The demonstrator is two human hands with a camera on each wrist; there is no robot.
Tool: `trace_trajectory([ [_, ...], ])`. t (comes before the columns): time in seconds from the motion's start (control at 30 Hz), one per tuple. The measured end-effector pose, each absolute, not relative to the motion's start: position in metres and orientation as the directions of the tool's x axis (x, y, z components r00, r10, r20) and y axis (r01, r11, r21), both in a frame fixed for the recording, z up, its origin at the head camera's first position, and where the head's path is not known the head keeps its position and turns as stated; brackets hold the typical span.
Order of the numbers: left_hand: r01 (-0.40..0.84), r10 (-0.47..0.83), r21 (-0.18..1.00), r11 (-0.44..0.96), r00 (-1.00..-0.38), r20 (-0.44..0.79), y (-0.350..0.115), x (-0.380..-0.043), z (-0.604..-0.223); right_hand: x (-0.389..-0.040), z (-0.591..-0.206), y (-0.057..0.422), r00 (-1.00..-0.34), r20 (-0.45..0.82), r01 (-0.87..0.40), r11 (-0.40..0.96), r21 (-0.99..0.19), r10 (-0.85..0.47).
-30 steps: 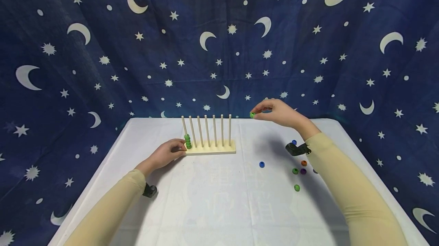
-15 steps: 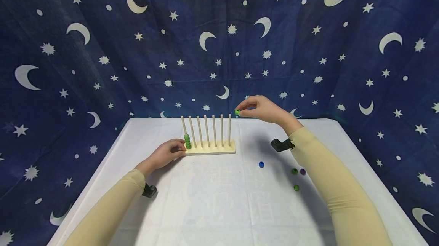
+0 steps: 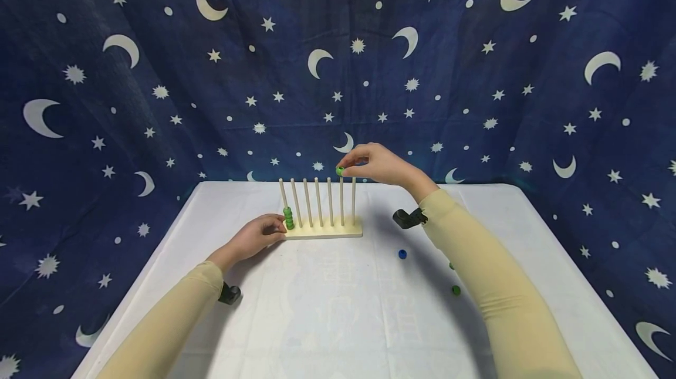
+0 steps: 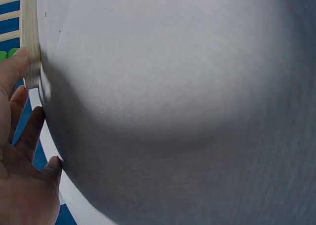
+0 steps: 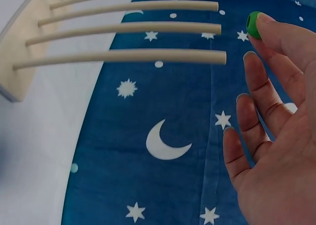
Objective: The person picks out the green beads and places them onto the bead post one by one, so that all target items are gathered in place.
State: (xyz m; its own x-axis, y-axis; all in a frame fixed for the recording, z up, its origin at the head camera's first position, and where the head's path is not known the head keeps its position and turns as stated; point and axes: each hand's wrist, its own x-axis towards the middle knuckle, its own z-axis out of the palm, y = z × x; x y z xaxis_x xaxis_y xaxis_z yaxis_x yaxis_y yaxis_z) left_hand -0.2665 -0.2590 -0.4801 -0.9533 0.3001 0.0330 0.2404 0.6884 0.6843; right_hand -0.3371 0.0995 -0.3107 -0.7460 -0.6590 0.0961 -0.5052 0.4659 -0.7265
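Observation:
A wooden peg stand (image 3: 330, 231) with several upright pegs stands toward the back of the table. My left hand (image 3: 254, 237) grips the left end of its base; in the left wrist view the thumb (image 4: 16, 67) lies against the base's edge. Several green beads (image 3: 289, 218) are stacked on the leftmost peg, right by that hand. Between thumb and forefinger, my right hand (image 3: 379, 163) pinches a green bead (image 3: 340, 171) above the peg tops, near the right end of the row. The right wrist view shows this bead (image 5: 254, 25) beyond the peg tips, off every peg.
On the white-covered table (image 3: 317, 308) lie a blue bead (image 3: 402, 254) and a green bead (image 3: 456, 290), right of the stand. Another green bead (image 3: 451, 265) is partly hidden by the right sleeve (image 3: 491, 285). A dark blue star-and-moon curtain (image 3: 338, 74) hangs behind the table.
My right hand has moved left with the pinched green bead, from right of the stand to over its pegs. The sleeve now covers beads seen earlier. The left hand has stayed put.

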Motion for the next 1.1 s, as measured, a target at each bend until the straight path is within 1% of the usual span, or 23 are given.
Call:
trace_trajectory([
  [0.2,0.24,0.299,0.689,0.683,-0.953,0.036,-0.259,-0.269,-0.48,-0.341,-0.308,0.084,-0.723,0.103,-0.522,0.442,-0.73,-0.684],
  [0.47,0.238,0.295,0.681,0.692,-0.955,0.034,-0.259,-0.271,-0.479,-0.345,-0.307,0.059,-0.708,0.11,-0.541,0.437,-0.718,-0.697],
  [0.7,0.216,0.286,0.691,0.69,-0.958,0.013,-0.26,-0.269,-0.48,-0.344,-0.311,0.033,-0.69,0.116,-0.549,0.412,-0.727,-0.715],
  [1.1,0.222,0.299,0.706,0.673,-0.954,0.015,-0.261,-0.266,-0.481,-0.34,-0.316,-0.001,-0.648,0.134,-0.568,0.359,-0.74,-0.75],
])
